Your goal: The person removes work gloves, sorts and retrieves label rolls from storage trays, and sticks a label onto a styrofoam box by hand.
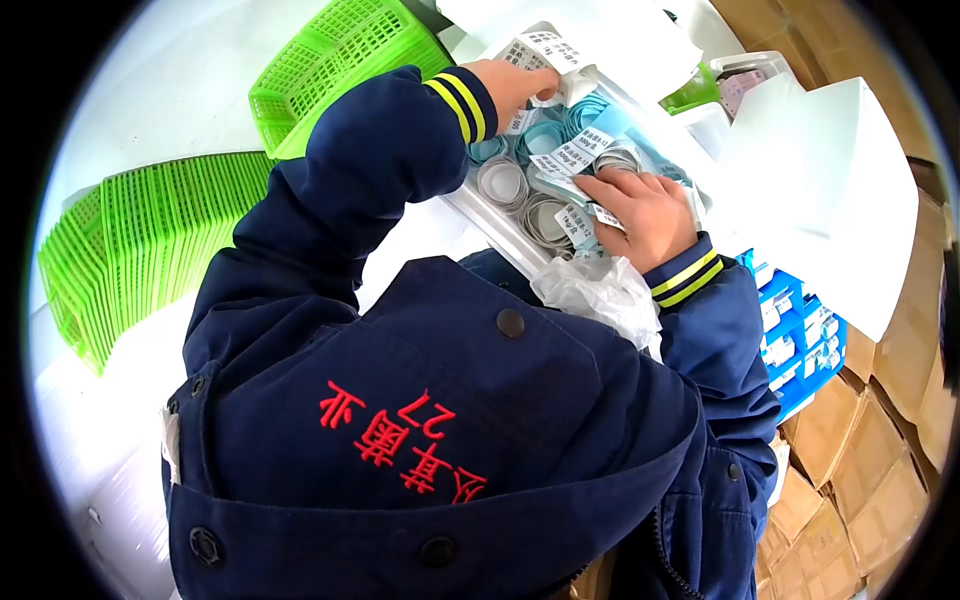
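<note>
A white bin (492,232) in front of me holds several rolls of printed labels, some on white backing and some on blue. My left hand (512,92) is closed on a white label strip (548,52) with black print, at the bin's far left side. Over the right part of the bin, my right hand (648,215) has its fingers bent around a label roll (618,160), thumb apart below them. Blue-backed labels (580,150) lie beside its fingertips. Nearer to me sits a white label roll (545,222). My right palm hides part of the bin's contents.
Stacked green baskets (150,235) stand at the left, with another green basket (340,65) behind them. A crumpled clear plastic bag (600,295) lies at the bin's near edge. To the right are a white panel (850,200), a blue rack (800,330) and cardboard boxes (830,440).
</note>
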Tool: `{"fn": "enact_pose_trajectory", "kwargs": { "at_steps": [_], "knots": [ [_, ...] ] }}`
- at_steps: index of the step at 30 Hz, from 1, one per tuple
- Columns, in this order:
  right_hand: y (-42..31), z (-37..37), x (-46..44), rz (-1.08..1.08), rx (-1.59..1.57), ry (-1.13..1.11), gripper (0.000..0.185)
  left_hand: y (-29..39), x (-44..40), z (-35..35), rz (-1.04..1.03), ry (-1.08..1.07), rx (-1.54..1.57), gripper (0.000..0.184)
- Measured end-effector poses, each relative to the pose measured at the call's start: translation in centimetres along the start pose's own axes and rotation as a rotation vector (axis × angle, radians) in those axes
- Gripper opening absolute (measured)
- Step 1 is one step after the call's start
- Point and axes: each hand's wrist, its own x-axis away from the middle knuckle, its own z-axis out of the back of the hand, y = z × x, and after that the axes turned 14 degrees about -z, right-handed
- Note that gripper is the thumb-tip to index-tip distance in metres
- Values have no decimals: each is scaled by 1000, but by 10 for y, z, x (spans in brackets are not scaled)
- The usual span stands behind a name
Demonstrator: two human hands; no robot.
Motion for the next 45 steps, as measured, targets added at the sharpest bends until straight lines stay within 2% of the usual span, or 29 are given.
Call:
{"fn": "enact_pose_trajectory", "kwargs": {
  "at_steps": [2,6,8,15,21,26,29,31,33,37,40,41,43,45],
  "knots": [
    [1,-2,0,3,2,17,46,-5,-1,-2,-48,19,15,37],
    [1,-1,0,-5,0,9,46,-6,-2,-1,-74,24,28,37],
    [1,-2,0,-10,-1,7,45,-5,-2,-1,-47,8,65,28],
    [1,-1,0,-11,3,4,46,-1,2,4,-16,6,59,23],
    [2,-3,-1,5,-7,15,47,-16,12,9,-84,194,65,20],
    [1,-2,0,0,-4,19,47,-17,11,7,-84,185,38,19],
    [1,-2,0,-1,-4,19,47,-2,11,11,-3,112,-44,18],
    [1,-2,0,-1,-8,13,47,11,8,12,101,59,-246,32],
    [1,-1,0,-2,-12,2,48,18,4,7,96,22,-289,34],
    [-2,4,2,15,5,-27,50,36,-2,-7,39,-233,-297,32],
    [-6,10,6,94,-26,-25,47,32,5,-5,-5,-96,-300,30],
    [-7,12,7,90,-23,-24,47,36,7,4,12,-69,-277,25],
    [-7,15,10,90,-115,31,48,46,8,18,-67,-16,-250,17],
    [-6,23,12,84,-136,19,48,46,-1,12,-255,164,-105,13]
  ]
}}
